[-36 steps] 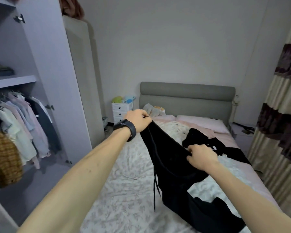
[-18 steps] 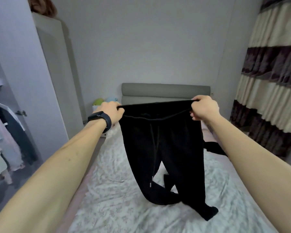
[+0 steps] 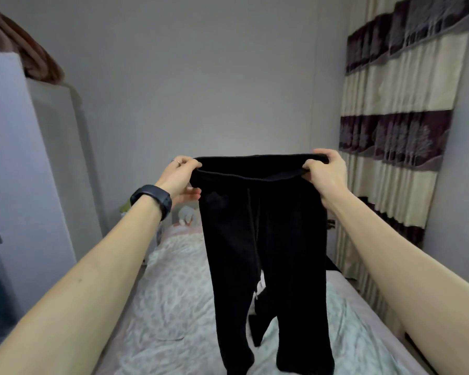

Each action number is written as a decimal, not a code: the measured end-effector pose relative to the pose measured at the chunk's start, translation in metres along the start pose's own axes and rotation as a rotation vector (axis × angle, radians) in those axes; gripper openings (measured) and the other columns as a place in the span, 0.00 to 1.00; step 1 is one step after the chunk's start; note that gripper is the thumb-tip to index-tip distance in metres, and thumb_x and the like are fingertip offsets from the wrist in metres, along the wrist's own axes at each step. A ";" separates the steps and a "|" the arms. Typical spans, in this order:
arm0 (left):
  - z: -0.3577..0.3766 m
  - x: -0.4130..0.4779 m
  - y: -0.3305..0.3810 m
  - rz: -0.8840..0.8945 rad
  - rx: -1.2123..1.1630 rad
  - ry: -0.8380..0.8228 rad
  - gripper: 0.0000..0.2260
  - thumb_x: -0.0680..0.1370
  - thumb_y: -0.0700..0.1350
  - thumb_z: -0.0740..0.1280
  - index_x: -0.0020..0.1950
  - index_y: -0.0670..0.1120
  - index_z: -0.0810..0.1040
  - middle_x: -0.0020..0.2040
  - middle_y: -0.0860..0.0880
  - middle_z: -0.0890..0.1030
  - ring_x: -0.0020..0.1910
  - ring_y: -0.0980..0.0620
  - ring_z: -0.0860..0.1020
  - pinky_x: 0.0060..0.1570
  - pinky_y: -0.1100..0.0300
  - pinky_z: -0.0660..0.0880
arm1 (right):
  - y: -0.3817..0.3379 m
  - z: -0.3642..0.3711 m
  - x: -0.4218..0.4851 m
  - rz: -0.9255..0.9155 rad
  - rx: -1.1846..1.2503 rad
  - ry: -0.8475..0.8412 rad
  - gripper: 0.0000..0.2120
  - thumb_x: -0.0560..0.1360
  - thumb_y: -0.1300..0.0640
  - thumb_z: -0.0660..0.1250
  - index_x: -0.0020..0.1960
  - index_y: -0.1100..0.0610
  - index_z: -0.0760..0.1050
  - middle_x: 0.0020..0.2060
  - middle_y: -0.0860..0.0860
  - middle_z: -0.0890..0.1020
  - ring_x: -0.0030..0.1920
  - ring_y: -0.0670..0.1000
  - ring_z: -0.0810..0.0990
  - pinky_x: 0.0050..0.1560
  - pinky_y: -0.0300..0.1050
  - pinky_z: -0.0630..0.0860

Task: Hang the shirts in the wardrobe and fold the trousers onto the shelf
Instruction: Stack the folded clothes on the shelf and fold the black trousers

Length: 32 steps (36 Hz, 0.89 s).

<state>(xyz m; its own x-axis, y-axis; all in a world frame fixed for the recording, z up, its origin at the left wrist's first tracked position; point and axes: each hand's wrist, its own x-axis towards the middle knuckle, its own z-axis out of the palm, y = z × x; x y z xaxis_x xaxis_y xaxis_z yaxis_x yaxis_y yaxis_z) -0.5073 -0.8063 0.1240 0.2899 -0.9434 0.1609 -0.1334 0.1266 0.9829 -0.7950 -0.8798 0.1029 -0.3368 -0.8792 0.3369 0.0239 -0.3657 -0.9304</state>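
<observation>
Floral-quilted bed (image 3: 173, 307) — striped curtain (image 3: 390, 131) just beside it.

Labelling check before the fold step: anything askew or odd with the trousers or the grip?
Nothing stands out. The left hand and right hand pinch the waistband ends roughly level; the trousers hang straight, legs untwisted, over the bed.

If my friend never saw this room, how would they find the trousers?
Look for the bed with the flowery cover. Over it, the left hand and right hand hold up the trousers by the waistband. They are plain black and the only thing held up in the air, with two long legs dangling down.
</observation>
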 end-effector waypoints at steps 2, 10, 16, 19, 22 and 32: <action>0.000 -0.008 0.015 0.040 -0.078 -0.025 0.04 0.81 0.47 0.66 0.55 0.50 0.77 0.47 0.46 0.72 0.28 0.49 0.72 0.32 0.59 0.77 | -0.016 -0.005 0.001 -0.012 0.037 0.020 0.16 0.68 0.61 0.70 0.54 0.50 0.80 0.48 0.53 0.84 0.31 0.43 0.83 0.39 0.42 0.79; -0.007 -0.085 0.073 0.107 -0.284 -0.150 0.09 0.75 0.52 0.74 0.47 0.48 0.80 0.45 0.50 0.76 0.40 0.51 0.76 0.42 0.62 0.79 | -0.096 -0.044 -0.052 -0.107 0.291 -0.044 0.22 0.67 0.68 0.68 0.61 0.60 0.75 0.38 0.53 0.79 0.33 0.46 0.78 0.41 0.41 0.78; -0.016 -0.141 0.086 0.393 -0.171 -0.226 0.11 0.68 0.36 0.76 0.49 0.42 0.80 0.43 0.50 0.85 0.45 0.53 0.84 0.50 0.60 0.78 | -0.126 -0.079 -0.096 -0.289 0.018 -0.061 0.32 0.59 0.62 0.73 0.62 0.51 0.73 0.56 0.53 0.81 0.55 0.51 0.82 0.61 0.48 0.79; -0.029 -0.160 0.083 0.503 0.206 -0.018 0.21 0.64 0.37 0.81 0.54 0.39 0.81 0.49 0.45 0.86 0.46 0.51 0.84 0.50 0.57 0.79 | -0.132 -0.093 -0.117 -0.364 -0.065 -0.053 0.29 0.64 0.59 0.76 0.64 0.53 0.75 0.57 0.51 0.82 0.58 0.50 0.81 0.65 0.50 0.77; -0.037 -0.195 0.077 0.561 0.272 0.155 0.13 0.72 0.49 0.78 0.52 0.45 0.80 0.46 0.51 0.84 0.40 0.58 0.82 0.40 0.60 0.80 | -0.139 -0.107 -0.148 -0.431 -0.163 -0.014 0.20 0.69 0.53 0.75 0.60 0.50 0.77 0.52 0.47 0.83 0.54 0.48 0.82 0.63 0.48 0.77; -0.066 -0.244 0.015 0.419 0.260 0.233 0.11 0.73 0.57 0.75 0.49 0.52 0.84 0.45 0.56 0.85 0.45 0.62 0.82 0.51 0.65 0.77 | -0.086 -0.138 -0.201 -0.458 -0.608 -0.092 0.20 0.75 0.41 0.71 0.42 0.59 0.78 0.34 0.52 0.78 0.37 0.54 0.78 0.38 0.48 0.71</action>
<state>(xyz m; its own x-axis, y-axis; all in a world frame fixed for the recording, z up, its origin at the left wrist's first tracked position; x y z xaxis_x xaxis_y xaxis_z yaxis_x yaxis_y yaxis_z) -0.5175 -0.5540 0.1057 0.3595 -0.7319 0.5789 -0.5037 0.3700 0.7806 -0.8596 -0.6295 0.0952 -0.1076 -0.7123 0.6935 -0.6305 -0.4905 -0.6016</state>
